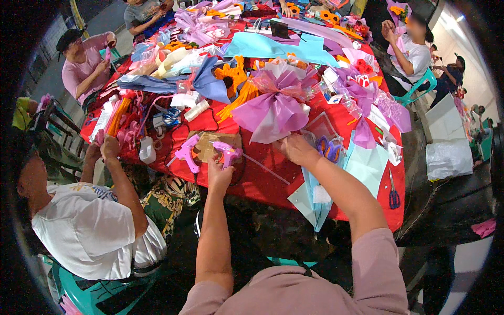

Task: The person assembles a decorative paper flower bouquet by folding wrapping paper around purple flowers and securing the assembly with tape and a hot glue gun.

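Observation:
My left hand (219,173) is closed around the handle of a pink glue gun (229,152), just over a brown cardboard piece (207,140). A second pink glue gun (187,154) lies to its left on the same cardboard's edge. Farther right, my right hand (296,150) grips the lower edge of a bouquet wrapped in purple paper (272,113) with a sheer bow; its fingertips are partly hidden by the paper. Orange sunflowers (231,76) lie beside the bouquet on its left. Blue and purple loops (329,149) rest on clear wrap right of my hand.
The red-covered table (262,181) holds light blue wrapping sheets (278,46), scissors (394,195) near the right edge and a white bottle (147,150). A co-worker in white (86,233) sits close on my left, holding orange stems (114,118). Other people sit around the table.

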A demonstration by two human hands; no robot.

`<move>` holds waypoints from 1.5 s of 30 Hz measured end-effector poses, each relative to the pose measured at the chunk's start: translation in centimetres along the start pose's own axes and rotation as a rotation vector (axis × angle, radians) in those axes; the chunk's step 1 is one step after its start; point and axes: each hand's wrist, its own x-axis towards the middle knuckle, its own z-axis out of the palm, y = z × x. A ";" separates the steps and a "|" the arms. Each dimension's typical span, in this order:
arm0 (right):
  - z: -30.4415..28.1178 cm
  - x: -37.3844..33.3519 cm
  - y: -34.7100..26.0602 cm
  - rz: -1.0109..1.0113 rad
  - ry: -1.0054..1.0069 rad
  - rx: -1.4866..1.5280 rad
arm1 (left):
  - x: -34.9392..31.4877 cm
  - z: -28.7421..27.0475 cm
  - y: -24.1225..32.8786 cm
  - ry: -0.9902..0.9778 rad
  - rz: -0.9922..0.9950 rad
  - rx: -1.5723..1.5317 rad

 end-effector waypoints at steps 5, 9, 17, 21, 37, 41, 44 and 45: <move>-5.4 0.7 -0.3 -0.155 -0.331 -0.584 | 0.6 -1.1 -1.7 0.077 0.093 0.086; -10.3 1.2 0.0 -0.216 -0.342 -0.723 | 0.7 -0.4 -1.9 0.148 0.118 0.217; -19.1 0.2 -0.9 -0.260 -0.242 -0.801 | -0.2 0.1 -1.4 0.313 0.301 0.463; -24.3 -3.5 -2.2 -0.097 -0.228 -0.886 | -1.9 1.5 0.3 0.356 0.307 0.520; -29.5 -16.5 -25.6 0.233 0.050 -0.709 | -17.4 7.0 12.0 -0.449 0.567 -0.300; -28.0 -19.4 -28.1 0.292 0.151 -0.636 | -23.4 5.5 13.9 -0.902 0.320 -0.255; -27.1 -22.5 -29.1 0.393 0.226 -0.612 | -27.5 4.0 13.7 -0.880 0.424 0.156; -26.3 -23.5 -29.6 0.415 0.280 -0.572 | -28.6 4.2 12.6 -0.863 0.482 0.197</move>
